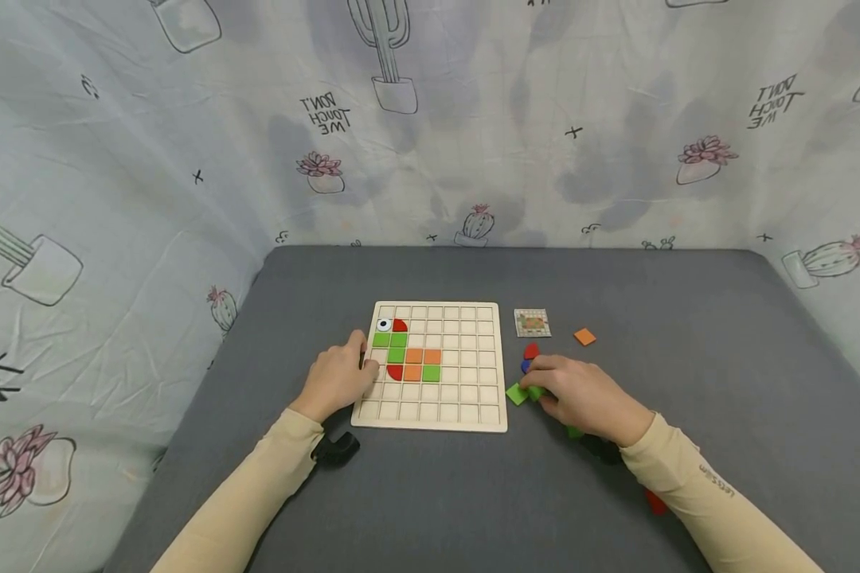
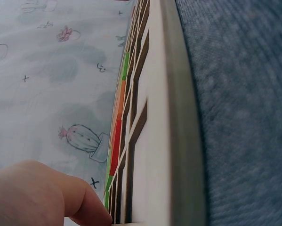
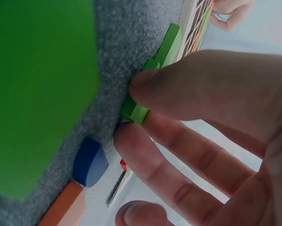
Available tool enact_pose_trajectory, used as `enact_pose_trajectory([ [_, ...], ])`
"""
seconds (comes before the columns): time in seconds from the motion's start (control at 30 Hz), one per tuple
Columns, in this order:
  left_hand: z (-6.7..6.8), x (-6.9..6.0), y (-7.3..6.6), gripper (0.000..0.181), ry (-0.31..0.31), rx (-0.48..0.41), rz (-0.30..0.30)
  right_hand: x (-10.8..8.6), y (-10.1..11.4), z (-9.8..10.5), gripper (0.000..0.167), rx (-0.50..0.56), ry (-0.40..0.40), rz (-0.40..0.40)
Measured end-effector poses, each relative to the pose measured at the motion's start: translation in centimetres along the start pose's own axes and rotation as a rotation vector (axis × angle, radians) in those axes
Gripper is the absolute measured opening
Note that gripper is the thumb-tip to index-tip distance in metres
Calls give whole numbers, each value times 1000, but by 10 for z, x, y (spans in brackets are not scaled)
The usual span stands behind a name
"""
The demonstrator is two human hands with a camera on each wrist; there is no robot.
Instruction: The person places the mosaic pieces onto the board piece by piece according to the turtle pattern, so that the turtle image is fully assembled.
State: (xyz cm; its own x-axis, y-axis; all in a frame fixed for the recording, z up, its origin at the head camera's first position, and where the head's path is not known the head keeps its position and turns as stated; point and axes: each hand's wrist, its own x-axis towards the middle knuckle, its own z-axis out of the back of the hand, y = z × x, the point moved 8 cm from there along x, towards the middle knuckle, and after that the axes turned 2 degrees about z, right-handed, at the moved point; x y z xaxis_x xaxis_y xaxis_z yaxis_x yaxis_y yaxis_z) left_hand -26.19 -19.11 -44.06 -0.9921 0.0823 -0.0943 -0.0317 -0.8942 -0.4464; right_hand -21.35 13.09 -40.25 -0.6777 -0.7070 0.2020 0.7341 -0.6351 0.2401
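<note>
A pale wooden grid board [image 1: 466, 406] lies on the table with red quarter-round pieces, green and orange squares, and an eye piece set in its upper-left and middle cells. My left hand [image 1: 335, 378] rests at the board's left edge, its thumb and fingers touching the rim; the left wrist view shows a bent digit [image 2: 84, 202] against the board. Right of the board, my right hand [image 1: 584, 398] pinches a green square tile [image 3: 137, 112] between thumb and fingers, just above the cloth. Another green tile [image 1: 517, 395] lies beside it, near the board's right edge.
Beyond the right hand lie a red piece [image 1: 531, 351], a blue piece [image 1: 525, 366] and an orange square [image 1: 584, 337]. A small picture card [image 1: 533, 323] sits near the board's upper right corner. Another red piece [image 1: 656, 502] shows beside the right sleeve.
</note>
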Motion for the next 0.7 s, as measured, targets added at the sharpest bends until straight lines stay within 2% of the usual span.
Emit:
enact_pose_trajectory([
  [0.7,-5,3,2,22,-15,30,-2,0,-7,-3,27,87,-20,23],
])
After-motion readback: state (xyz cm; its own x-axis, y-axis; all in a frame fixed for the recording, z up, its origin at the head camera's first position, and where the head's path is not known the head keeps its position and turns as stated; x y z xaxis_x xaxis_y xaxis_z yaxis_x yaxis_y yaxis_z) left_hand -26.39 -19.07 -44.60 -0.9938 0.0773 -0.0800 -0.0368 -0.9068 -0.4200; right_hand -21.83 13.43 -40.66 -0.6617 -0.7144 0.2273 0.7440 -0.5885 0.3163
